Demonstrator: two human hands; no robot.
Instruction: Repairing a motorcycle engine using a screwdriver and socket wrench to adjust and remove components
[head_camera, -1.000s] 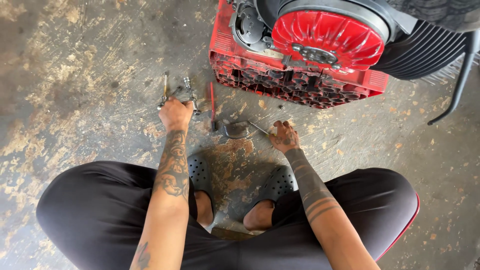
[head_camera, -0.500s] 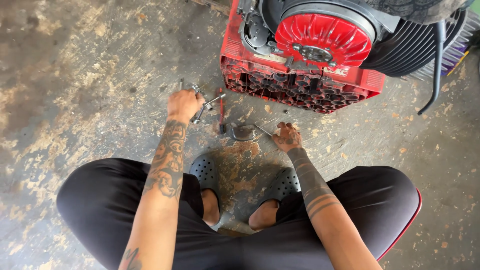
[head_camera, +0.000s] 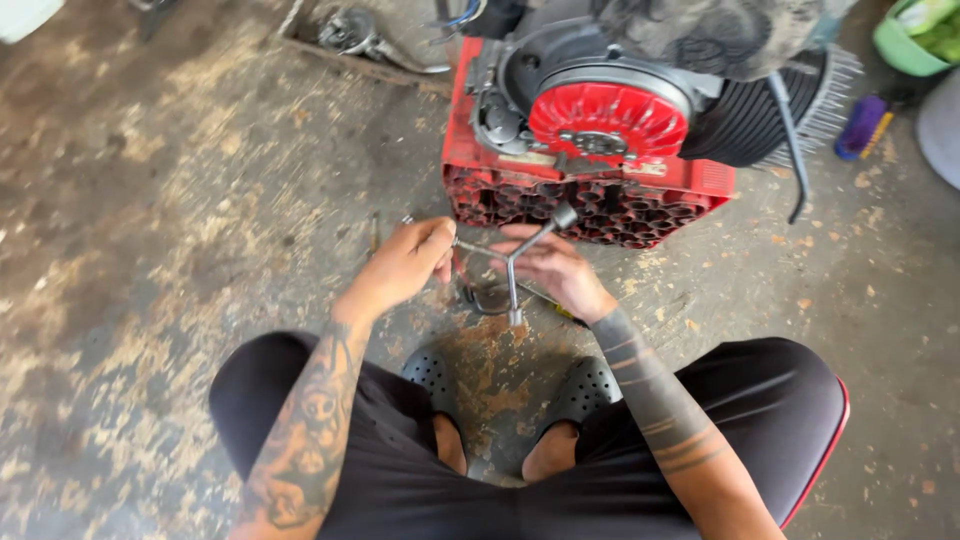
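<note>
From the head camera, a three-armed metal socket wrench (head_camera: 512, 262) was seen held above the stained concrete floor (head_camera: 180, 200), just in front of the red plastic crate (head_camera: 590, 195). The left hand (head_camera: 405, 265) was closed around one arm of the wrench, on the side away from the crate's centre. The right hand (head_camera: 555, 270) was curled under the wrench's hub, its grip grasping the tool as well; one arm of the wrench pointed up toward the crate, another down toward the floor. On the crate a small engine with a red finned flywheel (head_camera: 608, 118) and a dark ribbed cylinder (head_camera: 750, 120) was carried. Below the wrench, nearer than the crate, two black perforated clogs (head_camera: 585, 390) were planted on the floor. A further metal tool lay on the floor under the hands, though its kind could not be made out.
</note>
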